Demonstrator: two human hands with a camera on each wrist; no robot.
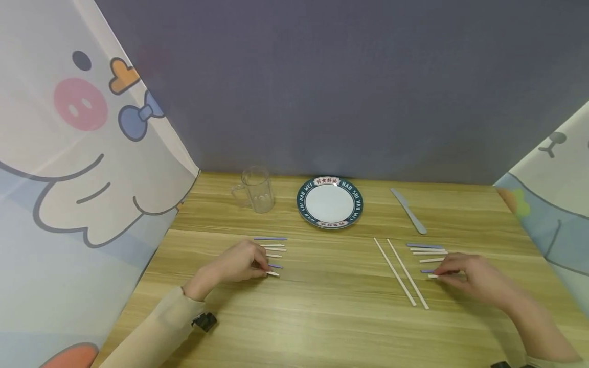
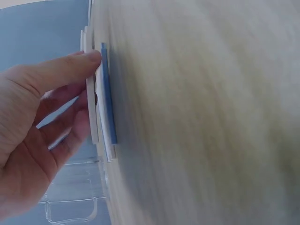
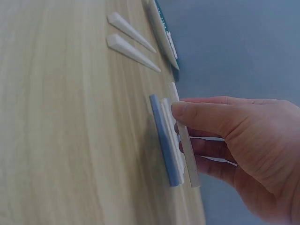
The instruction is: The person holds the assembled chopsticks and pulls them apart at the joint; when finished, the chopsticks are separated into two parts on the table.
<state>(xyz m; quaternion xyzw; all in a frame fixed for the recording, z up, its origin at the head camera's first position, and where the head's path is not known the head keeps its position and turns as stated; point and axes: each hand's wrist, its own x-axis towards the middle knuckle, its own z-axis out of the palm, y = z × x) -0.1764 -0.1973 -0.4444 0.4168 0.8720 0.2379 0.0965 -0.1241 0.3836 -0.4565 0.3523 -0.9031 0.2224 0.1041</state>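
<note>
My left hand (image 1: 239, 261) (image 2: 51, 101) pinches a short white stick (image 1: 273, 274) (image 2: 92, 115) between thumb and fingers, held lengthwise just over the table. Close beside it lies a short blue stick (image 1: 276, 266) (image 2: 108, 101), with several more white sticks and another blue stick (image 1: 270, 238) farther back in the row. On the right, my right hand (image 1: 474, 278) (image 3: 234, 136) pinches another short white stick (image 1: 433, 276) (image 3: 190, 157). A blue stick (image 1: 427, 271) (image 3: 164, 140) is next to it, and several white sticks and a blue one (image 1: 424, 246) lie behind, partly hidden by the fingers.
Two long white chopsticks (image 1: 394, 271) (image 3: 133, 54) lie slanted left of my right hand. Along the back stand a clear mug (image 1: 261, 197) (image 2: 70, 201) and a green-rimmed plate (image 1: 301, 204) (image 3: 164, 42), with a grey knife (image 1: 409, 212) to their right. A dark wall (image 1: 345, 102) rises behind the wooden table (image 1: 313, 327).
</note>
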